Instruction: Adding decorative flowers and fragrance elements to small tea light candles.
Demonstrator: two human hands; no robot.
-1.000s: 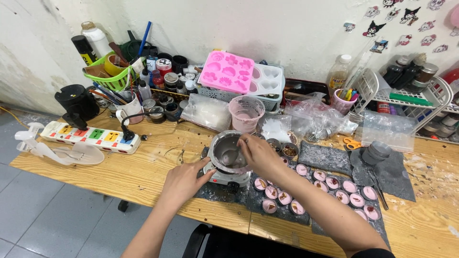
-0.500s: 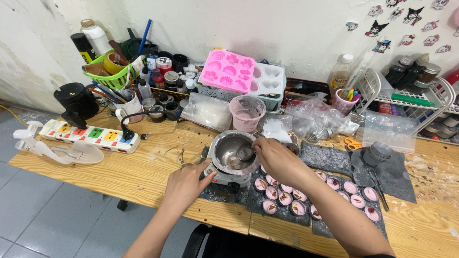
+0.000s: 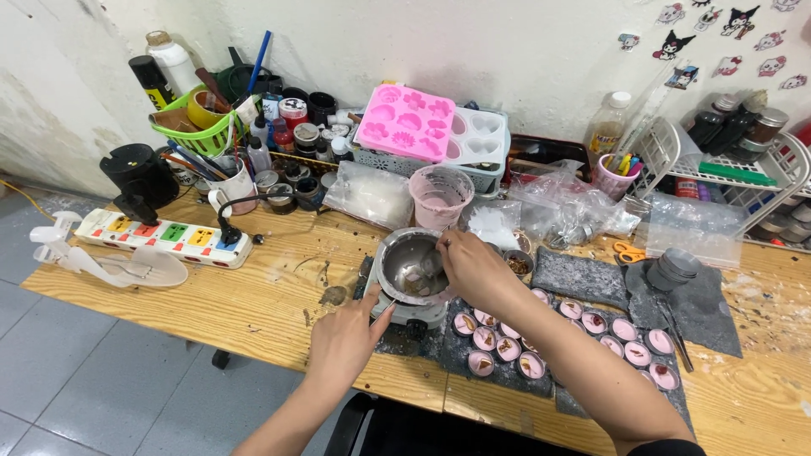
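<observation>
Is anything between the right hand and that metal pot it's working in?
Nothing visible. The right hand is already at the rim of the metal pot, fingers reaching into it. The left hand is at the pot's handle side, not blocking.

1. A metal pot [image 3: 412,266] sits on a small heater [image 3: 411,314] near the front middle of the surface [image 3: 253,295].
2. Small filled cups [image 3: 557,333] lie to its right.
3. A plastic cup [image 3: 440,196] stands behind it.
4. A power strip [image 3: 165,237] lies far left.
</observation>
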